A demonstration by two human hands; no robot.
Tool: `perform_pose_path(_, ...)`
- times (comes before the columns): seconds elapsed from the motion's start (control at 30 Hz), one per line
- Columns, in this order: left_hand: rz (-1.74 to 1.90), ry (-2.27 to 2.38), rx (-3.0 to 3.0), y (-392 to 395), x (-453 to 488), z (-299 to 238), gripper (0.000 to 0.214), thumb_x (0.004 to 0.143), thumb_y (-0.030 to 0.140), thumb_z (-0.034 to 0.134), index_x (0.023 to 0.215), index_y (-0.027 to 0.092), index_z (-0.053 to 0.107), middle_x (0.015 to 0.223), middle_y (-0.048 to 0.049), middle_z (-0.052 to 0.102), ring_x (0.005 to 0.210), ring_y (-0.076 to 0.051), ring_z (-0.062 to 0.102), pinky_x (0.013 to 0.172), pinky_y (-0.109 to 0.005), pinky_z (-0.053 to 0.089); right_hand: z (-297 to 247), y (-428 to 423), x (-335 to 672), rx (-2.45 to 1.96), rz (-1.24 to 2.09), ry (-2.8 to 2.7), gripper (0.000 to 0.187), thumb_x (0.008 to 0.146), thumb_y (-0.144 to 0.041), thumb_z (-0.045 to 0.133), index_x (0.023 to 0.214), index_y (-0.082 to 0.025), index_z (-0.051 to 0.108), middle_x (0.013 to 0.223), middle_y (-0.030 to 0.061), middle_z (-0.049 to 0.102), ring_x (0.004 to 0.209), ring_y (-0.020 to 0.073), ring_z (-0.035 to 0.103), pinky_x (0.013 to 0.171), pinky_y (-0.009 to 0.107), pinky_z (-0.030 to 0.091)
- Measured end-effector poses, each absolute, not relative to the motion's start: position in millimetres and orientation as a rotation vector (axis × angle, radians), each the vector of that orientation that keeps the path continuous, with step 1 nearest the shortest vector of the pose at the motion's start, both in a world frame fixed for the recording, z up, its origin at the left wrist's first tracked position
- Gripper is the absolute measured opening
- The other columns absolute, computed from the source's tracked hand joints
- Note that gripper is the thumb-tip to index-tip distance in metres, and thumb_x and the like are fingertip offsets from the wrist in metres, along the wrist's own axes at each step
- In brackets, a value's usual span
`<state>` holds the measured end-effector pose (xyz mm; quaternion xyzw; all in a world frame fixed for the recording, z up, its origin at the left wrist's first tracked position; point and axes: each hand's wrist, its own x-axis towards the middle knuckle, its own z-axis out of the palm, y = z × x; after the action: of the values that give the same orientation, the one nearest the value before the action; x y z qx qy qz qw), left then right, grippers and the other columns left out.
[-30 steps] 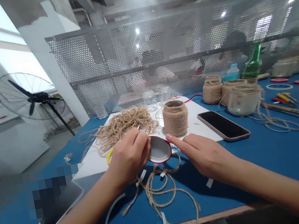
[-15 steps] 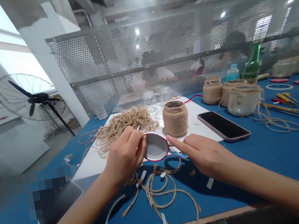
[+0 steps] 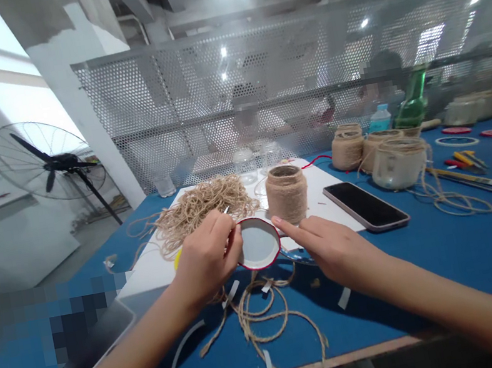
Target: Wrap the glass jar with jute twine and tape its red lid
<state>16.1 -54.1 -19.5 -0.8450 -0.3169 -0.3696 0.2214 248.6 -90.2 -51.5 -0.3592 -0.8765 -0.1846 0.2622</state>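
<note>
Bench: blue-topped workbench (image 3: 475,270), perforated metal screen (image 3: 217,72) behind it, co-workers beyond the screen.
Landmark: jute-wrapped glass jar (image 3: 287,196), upright on white board (image 3: 328,220).
Lid: red-rimmed metal jar lid (image 3: 259,243), just in front of the landmark, tilted, white inner face up.
Left hand: left hand (image 3: 206,257), fingers curled, has hold of the lid's near edge; exact grip partly hidden.
Right hand: right hand (image 3: 338,250), open, fingers extended toward the lid; index fingertip (image 3: 276,220) at the rim, just left of the landmark; contact unclear.
Handling: lid likely light, stiff and thin; smooth enamel may slip. Best held by the rim, inner face unobstructed.
Nearby: loose jute twine pile (image 3: 199,214) left of the landmark; twine loops (image 3: 271,325) and white backing strip (image 3: 343,298) in front of it; black smartphone (image 3: 366,205) to its right.
</note>
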Motion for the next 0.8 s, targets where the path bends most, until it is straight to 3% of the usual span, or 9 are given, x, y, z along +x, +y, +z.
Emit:
perform_pose_path(0.3,-0.999,-1.006,-2.471,-55.3,19.6,-16.7,0.016,0.084,0.02,0.044,0.069,0.017,0.044,0.062,0.0018,0.044,0.056,-0.01,0.041,0.054,-0.022,0.033,-36.7,-86.5,256.4,-0.993,0.01,-2.33,0.053,0.084,-0.006,0.037,0.136,-0.021,0.032,0.096,0.0102,0.062,0.085,0.0194,0.057,0.072,0.034,0.048)
perform_pose_path(0.8,-1.004,-1.007,-2.491,-56.0,20.6,-18.3,0.016,0.084,0.02,0.043,0.068,0.017,0.043,0.061,0.0024,0.044,0.054,-0.009,0.04,0.052,-0.021,0.032,-29.2,-83.5,256.6,-1.012,0.107,-2.279,0.045,0.088,-0.011,0.035,0.132,-0.022,0.041,0.103,0.0101,0.065,0.091,0.0197,0.061,0.075,0.036,0.05)
